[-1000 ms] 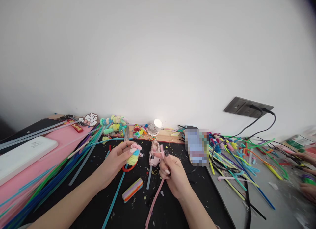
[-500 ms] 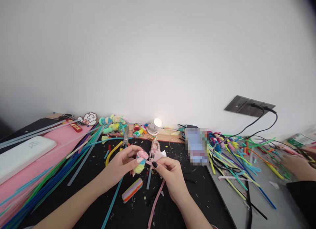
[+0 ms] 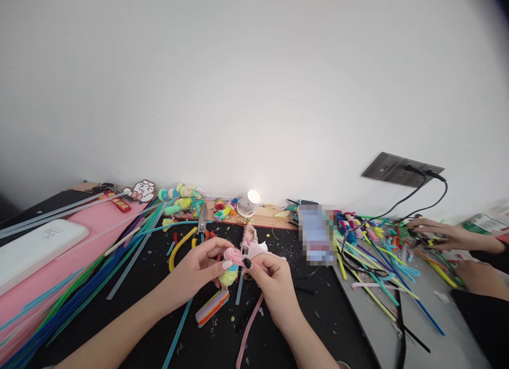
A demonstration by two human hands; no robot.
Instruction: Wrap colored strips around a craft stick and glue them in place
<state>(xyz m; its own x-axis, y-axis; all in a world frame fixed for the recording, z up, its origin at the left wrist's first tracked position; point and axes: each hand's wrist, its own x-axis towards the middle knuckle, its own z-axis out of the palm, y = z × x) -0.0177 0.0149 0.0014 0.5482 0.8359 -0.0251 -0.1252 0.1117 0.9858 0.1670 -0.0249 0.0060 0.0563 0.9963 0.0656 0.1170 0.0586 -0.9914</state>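
Observation:
My left hand (image 3: 201, 264) grips a small coiled pipe-cleaner piece (image 3: 229, 274), pink on top with blue and yellow below. Fuzzy pink pipe cleaner at its top runs across to my right hand (image 3: 272, 279), whose thumb and forefinger pinch it. A longer pink length (image 3: 249, 329) shows under my right hand and trails toward the near edge. Just beyond my hands lies a pale pink glue gun (image 3: 249, 242), partly hidden. A striped multicoloured bundle (image 3: 212, 308) rests on the black mat below the coil. Metal-bladed snips (image 3: 202, 218) lie past my left hand.
Long pipe cleaners (image 3: 91, 276) and a white box (image 3: 43, 252) cover the pink surface at left. At the wall stands a paper cup (image 3: 250, 203). A phone (image 3: 317, 236) leans right of centre. A co-worker's hands (image 3: 449, 234) are among pipe cleaners at far right.
The pink strand is drawn closer around the coil's top, and my hands are nearer each other. At right, a co-worker's second hand has come into view, holding a dark object.

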